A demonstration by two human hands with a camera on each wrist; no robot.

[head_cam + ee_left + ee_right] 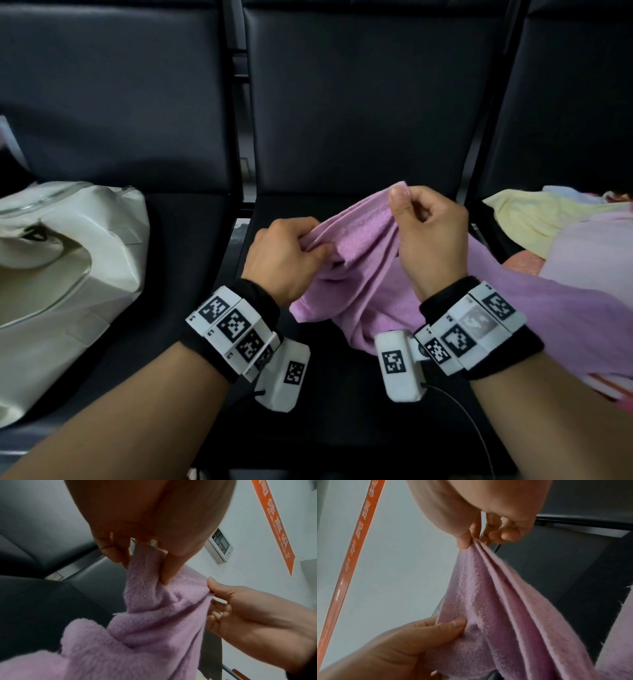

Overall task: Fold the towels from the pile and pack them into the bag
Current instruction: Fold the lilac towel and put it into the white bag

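Head view: both hands hold a lilac towel point(363, 274) up above the middle seat point(342, 394) of a dark padded bench. The left hand point(284, 257) grips a bunched part of the towel's upper edge, fingers curled round the cloth. The right hand point(428, 233) pinches a higher point of the same edge between thumb and forefinger, its other fingers curled in. The two hands are near each other but apart, with a short gathered stretch of towel between them. From there the towel hangs in loose folds and trails off to the right, under the right forearm, toward the pile of towels point(565, 226) on the right-hand seat, where yellow, pale blue and pink cloth show. A white canvas bag point(68, 260) stands on the left-hand seat, well apart from the towel, its zipped top open.

Left wrist view shows the left fingers point(169, 566) sunk into the fleecy cloth; right wrist view shows the right thumb tip point(464, 542) clamped on pleated folds.
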